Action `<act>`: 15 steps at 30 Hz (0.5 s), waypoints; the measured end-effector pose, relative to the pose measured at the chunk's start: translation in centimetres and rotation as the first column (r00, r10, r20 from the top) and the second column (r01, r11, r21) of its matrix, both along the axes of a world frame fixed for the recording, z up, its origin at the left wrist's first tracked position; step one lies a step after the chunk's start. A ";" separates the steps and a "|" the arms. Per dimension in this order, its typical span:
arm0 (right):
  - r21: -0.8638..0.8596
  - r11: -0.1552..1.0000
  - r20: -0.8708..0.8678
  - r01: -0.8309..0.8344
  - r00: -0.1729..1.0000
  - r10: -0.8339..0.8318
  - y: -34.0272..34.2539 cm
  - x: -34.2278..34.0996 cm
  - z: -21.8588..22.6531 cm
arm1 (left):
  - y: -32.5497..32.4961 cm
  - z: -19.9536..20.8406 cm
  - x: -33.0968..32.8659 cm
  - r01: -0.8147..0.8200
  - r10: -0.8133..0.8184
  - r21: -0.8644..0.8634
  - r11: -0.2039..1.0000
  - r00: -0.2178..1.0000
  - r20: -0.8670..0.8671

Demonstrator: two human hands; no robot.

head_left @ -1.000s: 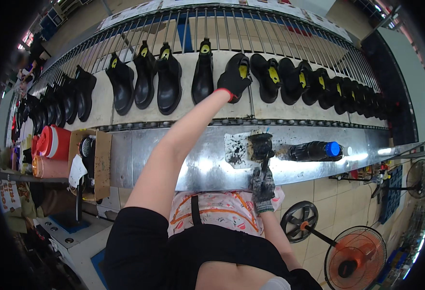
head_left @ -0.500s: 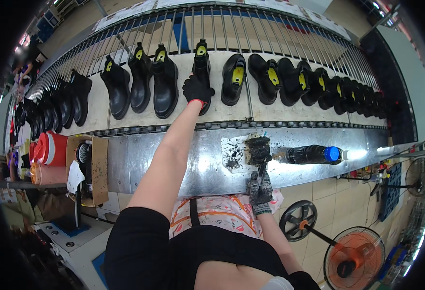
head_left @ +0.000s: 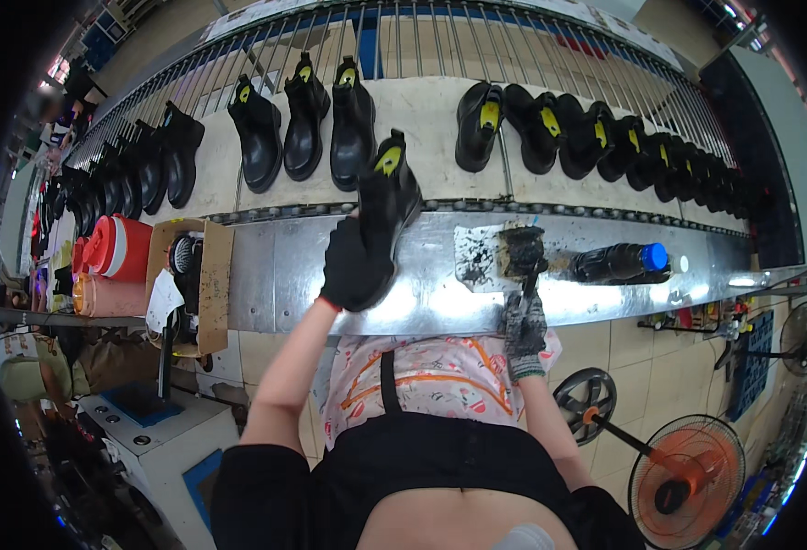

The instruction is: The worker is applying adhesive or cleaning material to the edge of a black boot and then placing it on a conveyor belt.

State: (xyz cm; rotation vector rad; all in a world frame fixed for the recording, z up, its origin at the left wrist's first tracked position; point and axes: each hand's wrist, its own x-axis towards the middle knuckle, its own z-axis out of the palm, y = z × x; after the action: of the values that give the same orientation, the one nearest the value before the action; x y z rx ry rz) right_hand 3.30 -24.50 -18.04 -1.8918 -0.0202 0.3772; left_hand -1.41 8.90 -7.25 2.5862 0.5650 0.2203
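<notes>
Black boot [head_left: 392, 197] held across the far edge of the metal bench [head_left: 284, 275].
Its toe is gripped by the left hand [head_left: 350, 270]; at the near edge, a blackened applicator [head_left: 521, 249] is gripped by the right hand [head_left: 525, 332]. Open room is left between boot and stained sheet [head_left: 475, 259], with a wider gap farther off between the standing boots [head_left: 259, 147].

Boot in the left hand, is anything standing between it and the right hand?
Nothing visible does. Between the boot, held by the left hand, and the right hand there is only bare table and part of a flat, stained sheet.
</notes>
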 end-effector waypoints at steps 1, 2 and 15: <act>-0.239 0.971 0.190 0.026 0.981 0.021 0.8 -0.1 1.9 | -1.0 0.5 -1.6 -0.047 0.046 -0.046 0.998 0.999 -0.017; -0.454 0.886 0.363 0.089 0.927 0.093 1.8 -0.1 3.9 | -1.6 0.7 -2.9 -0.098 0.096 -0.088 0.991 0.995 -0.036; 0.521 0.769 -0.510 0.372 0.858 -0.070 3.5 -3.1 10.2 | 5.7 -3.3 4.4 0.191 0.164 -0.976 0.107 0.965 0.206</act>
State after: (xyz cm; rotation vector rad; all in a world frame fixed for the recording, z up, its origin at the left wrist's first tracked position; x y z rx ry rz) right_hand 0.25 -20.96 -7.86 -1.1063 0.3745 0.5708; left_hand 3.03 14.58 -10.54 1.1059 0.3484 0.0940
